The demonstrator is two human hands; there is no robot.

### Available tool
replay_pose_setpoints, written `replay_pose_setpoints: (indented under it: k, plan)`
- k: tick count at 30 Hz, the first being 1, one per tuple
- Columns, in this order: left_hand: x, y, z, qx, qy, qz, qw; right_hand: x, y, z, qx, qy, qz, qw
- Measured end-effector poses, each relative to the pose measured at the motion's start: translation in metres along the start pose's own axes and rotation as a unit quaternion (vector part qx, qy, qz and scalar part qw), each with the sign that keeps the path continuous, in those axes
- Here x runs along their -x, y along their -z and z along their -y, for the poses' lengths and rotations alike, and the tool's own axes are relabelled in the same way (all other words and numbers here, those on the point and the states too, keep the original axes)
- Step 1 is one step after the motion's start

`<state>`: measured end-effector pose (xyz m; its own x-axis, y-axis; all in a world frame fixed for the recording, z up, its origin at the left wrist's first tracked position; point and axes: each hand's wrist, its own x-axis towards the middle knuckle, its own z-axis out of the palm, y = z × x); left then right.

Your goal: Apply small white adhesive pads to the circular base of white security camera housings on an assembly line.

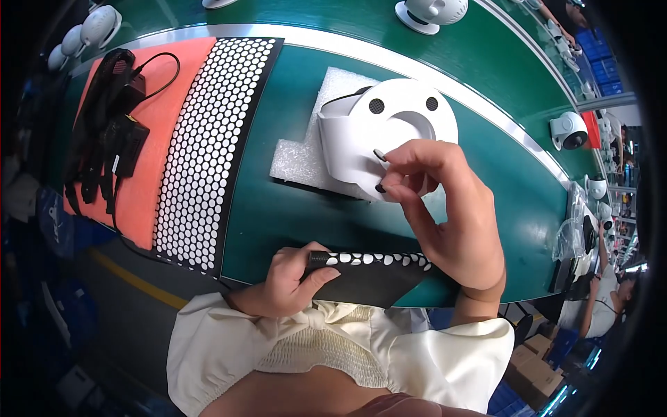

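Note:
My left hand (295, 278) is closed round the end of a bent black sheet with white dots (361, 281), held low at the table's near edge. Its dotted face shows only as a narrow strip along the top. Over the white round device (354, 142), my right hand (455, 215) is bent into a pinch. At its index fingertip is a small dark round pad (379, 155). Two dark speckled round pads (376, 105) show on the device's flat face, and another dark spot lies by my thumb tip. The device lies on a white foam block (295, 160).
A large black sheet of white dots (208, 139) lies left on orange foam (163, 90), beside black adapters and cables (114, 139). White cameras (434, 10) stand beyond the metal rail. Clear plastic bags (571, 233) lie at the right edge. Another person (604, 302) is at far right.

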<state>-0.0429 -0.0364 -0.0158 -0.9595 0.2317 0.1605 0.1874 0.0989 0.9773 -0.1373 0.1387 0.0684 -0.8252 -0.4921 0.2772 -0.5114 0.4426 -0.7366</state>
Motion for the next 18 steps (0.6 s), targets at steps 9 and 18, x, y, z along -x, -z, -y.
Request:
replay_pose_setpoints:
  k: [9,18]
  plan:
    - [0.0,0.001,0.002,0.015,-0.013,0.003,1.0,0.013,-0.009,0.006,0.393,0.258,-0.038,0.882]
    - [-0.003,0.003,0.001,0.004,0.0,0.008,1.0,0.02,0.013,0.004,0.211,0.118,-0.004,0.97]
